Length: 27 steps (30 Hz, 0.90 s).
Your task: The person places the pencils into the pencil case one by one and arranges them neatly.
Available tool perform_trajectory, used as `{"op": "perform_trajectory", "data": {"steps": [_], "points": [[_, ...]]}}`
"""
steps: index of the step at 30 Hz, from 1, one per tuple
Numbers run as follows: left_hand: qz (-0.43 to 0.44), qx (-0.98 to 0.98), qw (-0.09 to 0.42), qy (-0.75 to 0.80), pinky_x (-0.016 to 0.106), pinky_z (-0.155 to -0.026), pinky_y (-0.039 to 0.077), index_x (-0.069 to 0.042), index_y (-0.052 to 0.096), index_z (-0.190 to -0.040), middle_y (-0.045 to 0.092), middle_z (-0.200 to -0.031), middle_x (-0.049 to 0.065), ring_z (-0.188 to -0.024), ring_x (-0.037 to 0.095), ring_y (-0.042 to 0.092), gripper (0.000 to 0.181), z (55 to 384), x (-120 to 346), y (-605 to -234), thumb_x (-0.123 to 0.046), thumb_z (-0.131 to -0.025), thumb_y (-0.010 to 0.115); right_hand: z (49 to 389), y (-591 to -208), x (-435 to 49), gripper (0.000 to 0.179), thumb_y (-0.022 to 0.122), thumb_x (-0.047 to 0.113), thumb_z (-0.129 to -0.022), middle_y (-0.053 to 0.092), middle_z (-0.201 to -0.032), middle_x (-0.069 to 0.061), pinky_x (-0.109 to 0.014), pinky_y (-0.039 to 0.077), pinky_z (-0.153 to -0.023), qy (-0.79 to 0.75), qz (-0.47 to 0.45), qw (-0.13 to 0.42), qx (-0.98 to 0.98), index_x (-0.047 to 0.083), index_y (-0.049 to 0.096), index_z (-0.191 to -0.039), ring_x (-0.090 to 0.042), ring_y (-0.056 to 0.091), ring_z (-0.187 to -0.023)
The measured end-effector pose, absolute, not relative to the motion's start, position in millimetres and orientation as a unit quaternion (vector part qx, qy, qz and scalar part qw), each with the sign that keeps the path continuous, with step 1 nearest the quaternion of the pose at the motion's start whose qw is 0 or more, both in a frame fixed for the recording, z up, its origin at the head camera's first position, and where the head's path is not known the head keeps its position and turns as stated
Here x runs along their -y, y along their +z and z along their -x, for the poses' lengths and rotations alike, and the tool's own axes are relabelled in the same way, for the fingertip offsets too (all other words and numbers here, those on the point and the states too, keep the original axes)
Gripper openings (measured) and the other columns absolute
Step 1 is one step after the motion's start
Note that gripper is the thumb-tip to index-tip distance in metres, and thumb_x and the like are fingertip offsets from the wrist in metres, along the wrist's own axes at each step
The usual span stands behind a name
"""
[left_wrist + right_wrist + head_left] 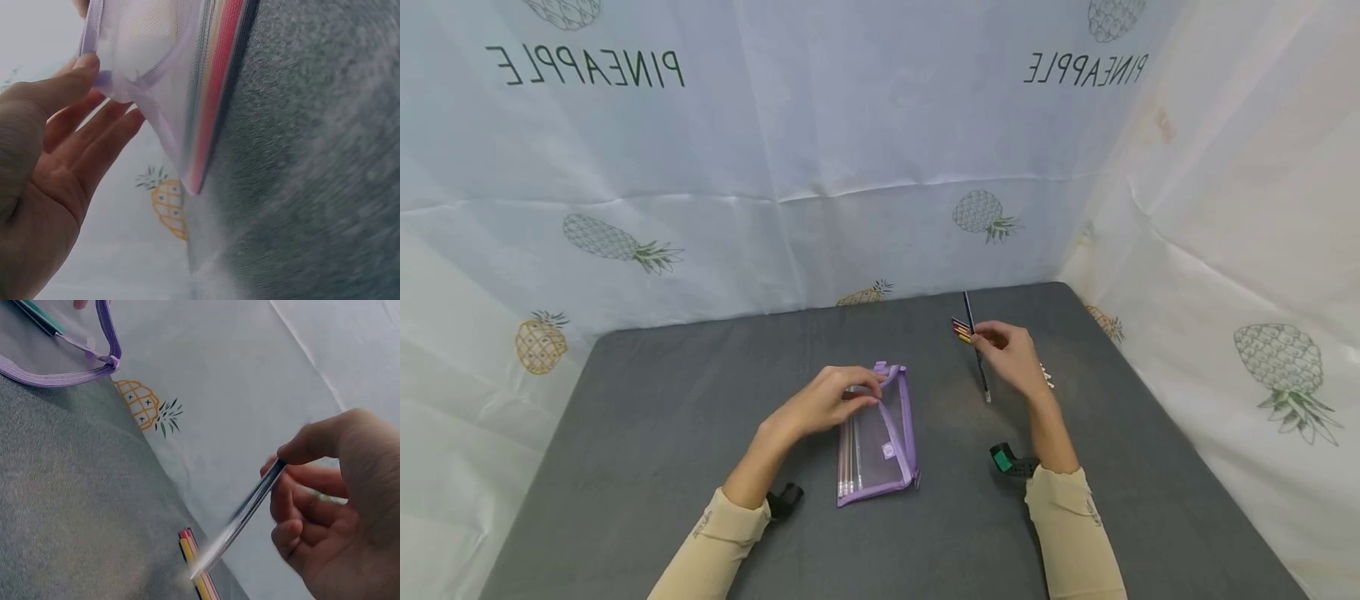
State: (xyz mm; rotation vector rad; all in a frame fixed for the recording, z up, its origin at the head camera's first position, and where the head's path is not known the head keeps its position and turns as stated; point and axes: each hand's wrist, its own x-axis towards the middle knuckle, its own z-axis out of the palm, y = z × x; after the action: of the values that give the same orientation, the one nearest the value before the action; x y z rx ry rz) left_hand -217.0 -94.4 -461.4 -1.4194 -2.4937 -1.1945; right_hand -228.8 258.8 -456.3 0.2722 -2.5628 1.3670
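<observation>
A purple mesh pencil case (874,458) lies on the dark table, its zipped top spread apart. Several pencils (847,458) show through its mesh along the left side. My left hand (835,398) pinches the case's rim between thumb and fingers, as the left wrist view shows. Off to the right, my right hand (1011,358) pinches a dark pencil (247,512) between thumb and forefinger, its pale end pointing down toward the table. Several coloured pencils (961,329) lie under that hand, which covers their middles; white ends (1047,377) stick out beyond it.
The grey-black cloth-covered table (715,467) ends at a white curtain (820,117) printed with pineapples at the back. Another stretch of curtain (1262,275) runs along the right side. Each wrist wears a black camera mount, the right one (1011,461) with a green patch.
</observation>
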Motion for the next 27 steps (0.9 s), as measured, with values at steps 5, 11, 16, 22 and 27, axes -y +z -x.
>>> {"op": "perform_trajectory", "data": {"steps": [5, 11, 16, 22, 27], "points": [[0.459, 0.808, 0.026, -0.368, 0.041, -0.091, 0.069, -0.004, 0.077, -0.103, 0.080, -0.127, 0.016, -0.117, 0.030, 0.079, 0.004, 215, 97, -453, -0.002, -0.099, 0.077, 230, -450, -251, 0.063, 0.067, 0.000, -0.102, 0.077, -0.098, -0.025, -0.018, 0.049, -0.066, 0.494, -0.116, 0.117, 0.854, 0.010, 0.050, -0.161, -0.001, 0.064, -0.070], [0.461, 0.809, -0.007, -0.363, 0.037, -0.094, 0.069, -0.003, 0.077, -0.105, 0.081, -0.120, 0.018, -0.114, 0.031, 0.079, 0.005, 218, 98, -462, -0.001, -0.100, 0.075, 230, -449, -239, 0.084, 0.068, -0.007, -0.095, 0.069, -0.092, -0.016, -0.024, 0.051, -0.060, 0.525, -0.140, 0.080, 0.836, 0.024, 0.039, -0.168, -0.011, 0.055, -0.056], [0.453, 0.806, 0.000, -0.381, 0.042, -0.096, 0.068, -0.001, 0.076, -0.104, 0.081, -0.118, 0.021, -0.113, 0.032, 0.079, 0.005, 218, 99, -460, 0.000, -0.099, 0.076, 230, -447, -235, 0.084, 0.065, -0.010, -0.095, 0.066, -0.089, -0.016, -0.032, 0.060, -0.062, 0.555, -0.150, 0.068, 0.816, 0.021, 0.039, -0.168, -0.035, 0.066, -0.060], [0.447, 0.806, -0.011, -0.388, 0.040, -0.096, 0.069, 0.000, 0.076, -0.105, 0.080, -0.118, 0.023, -0.113, 0.033, 0.078, 0.006, 219, 99, -458, 0.000, -0.100, 0.075, 231, -448, -229, 0.059, 0.055, -0.007, -0.104, 0.069, -0.085, -0.024, -0.026, 0.054, -0.056, 0.574, -0.144, 0.080, 0.802, 0.008, 0.043, -0.160, -0.028, 0.060, -0.058], [0.439, 0.808, -0.011, -0.392, 0.039, -0.096, 0.069, 0.001, 0.077, -0.106, 0.079, -0.123, 0.024, -0.117, 0.035, 0.077, 0.007, 218, 101, -457, -0.001, -0.100, 0.076, 232, -451, -213, 0.054, 0.052, -0.003, -0.108, 0.073, -0.091, -0.027, -0.030, 0.057, -0.057, 0.594, -0.147, 0.062, 0.789, 0.006, 0.036, -0.159, -0.025, 0.061, -0.060]]}}
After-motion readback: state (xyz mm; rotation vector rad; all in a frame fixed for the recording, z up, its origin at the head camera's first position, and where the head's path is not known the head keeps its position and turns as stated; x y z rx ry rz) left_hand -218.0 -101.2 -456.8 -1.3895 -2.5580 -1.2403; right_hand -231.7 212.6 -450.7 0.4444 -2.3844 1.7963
